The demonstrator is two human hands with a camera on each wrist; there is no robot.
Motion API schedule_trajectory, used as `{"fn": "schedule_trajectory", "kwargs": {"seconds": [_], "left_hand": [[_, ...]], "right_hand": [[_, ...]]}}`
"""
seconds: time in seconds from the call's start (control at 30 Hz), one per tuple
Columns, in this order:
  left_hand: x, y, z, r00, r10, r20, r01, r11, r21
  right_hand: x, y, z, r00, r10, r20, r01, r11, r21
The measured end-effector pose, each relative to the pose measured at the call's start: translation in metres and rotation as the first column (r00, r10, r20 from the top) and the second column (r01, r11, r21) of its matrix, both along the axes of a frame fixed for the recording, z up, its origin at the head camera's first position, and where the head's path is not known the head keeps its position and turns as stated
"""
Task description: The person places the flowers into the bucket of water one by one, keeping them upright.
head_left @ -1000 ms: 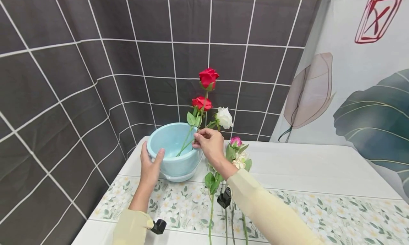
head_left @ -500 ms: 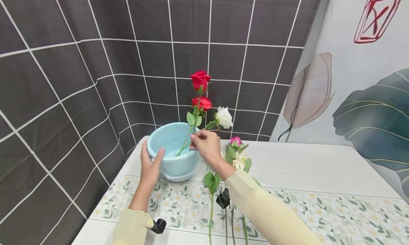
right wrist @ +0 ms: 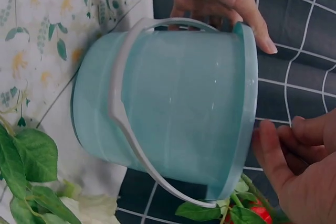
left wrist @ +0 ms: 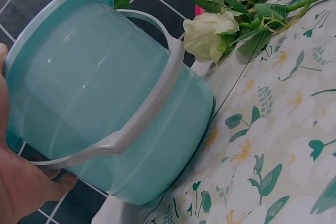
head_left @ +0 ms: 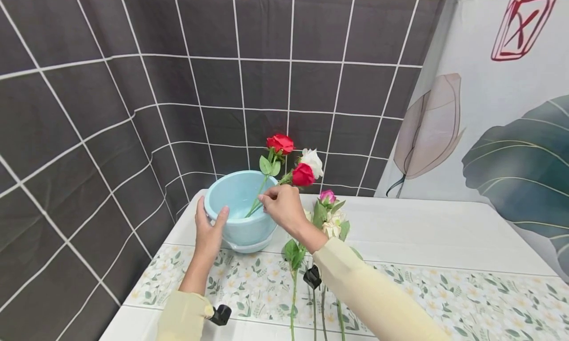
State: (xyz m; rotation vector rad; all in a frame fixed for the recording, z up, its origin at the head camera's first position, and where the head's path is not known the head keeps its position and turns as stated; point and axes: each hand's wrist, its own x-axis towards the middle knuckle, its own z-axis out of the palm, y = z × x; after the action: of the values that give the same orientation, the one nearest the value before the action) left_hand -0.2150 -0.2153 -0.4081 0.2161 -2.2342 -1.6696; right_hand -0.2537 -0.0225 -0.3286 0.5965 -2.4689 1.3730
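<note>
- The light blue bucket (head_left: 246, 231) stands on the white worktop (head_left: 400, 227), its mouth facing up.
- The person's left hand (head_left: 211, 232) rests against the bucket's left side, thumb and fingers spread apart; the thumb lies at the rim and the fingers along the outer wall.
- The person's right hand (head_left: 286, 207) is over the bucket's right rim, fingers bent and tips close together near the stems; whether a stem sits between them cannot be told.
- The upper red rose (head_left: 280, 143) leans from inside the bucket, its stem reaching down into it and its blossom above the rim.
- The lower red rose (head_left: 303, 175) is tilted to the right just behind the right hand, overlapping the white rose (head_left: 313, 162) in the head view.
- A pale handle (left wrist: 151, 98) hangs across the bucket's outer wall.
- A pink flower (head_left: 327, 197), a cream flower (head_left: 332, 226) and a leafy stem (head_left: 295, 254) lie right of the bucket, partly hidden by the right arm.
- A floral-print strip (head_left: 467, 291) crosses the worktop.
- Both arms wear pale yellow sleeves (head_left: 378, 291).
- Behind stands a dark backdrop (head_left: 200, 84) with white grid lines; to its right hangs a pale leaf-print sheet (head_left: 484, 84).
</note>
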Motion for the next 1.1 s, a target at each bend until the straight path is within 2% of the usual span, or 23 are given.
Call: {"fn": "schedule_trajectory", "kwargs": {"seconds": [0.17,0.3,0.5,0.8,1.1], "left_hand": [[-0.001,0.000,0.000,1.000,0.009,-0.005,-0.009,1.000,0.006],[-0.001,0.001,0.000,1.000,0.014,0.003,-0.014,1.000,0.007],[0.000,0.002,0.000,1.000,0.018,0.016,-0.018,1.000,0.001],[0.000,0.001,-0.002,1.000,0.019,0.005,-0.019,1.000,-0.006],[0.001,0.001,-0.001,1.000,0.020,0.003,-0.020,1.000,0.001]], "right_hand": [[0.006,0.005,0.004,0.997,-0.011,-0.078,0.009,1.000,-0.019],[0.011,0.011,0.007,0.995,-0.027,-0.099,0.023,0.999,-0.035],[0.017,0.021,0.006,0.997,-0.051,-0.049,0.050,0.998,-0.030],[0.019,0.040,-0.001,0.996,-0.083,0.034,0.082,0.996,0.031],[0.023,0.065,-0.006,0.985,-0.160,0.060,0.153,0.983,0.105]]}}
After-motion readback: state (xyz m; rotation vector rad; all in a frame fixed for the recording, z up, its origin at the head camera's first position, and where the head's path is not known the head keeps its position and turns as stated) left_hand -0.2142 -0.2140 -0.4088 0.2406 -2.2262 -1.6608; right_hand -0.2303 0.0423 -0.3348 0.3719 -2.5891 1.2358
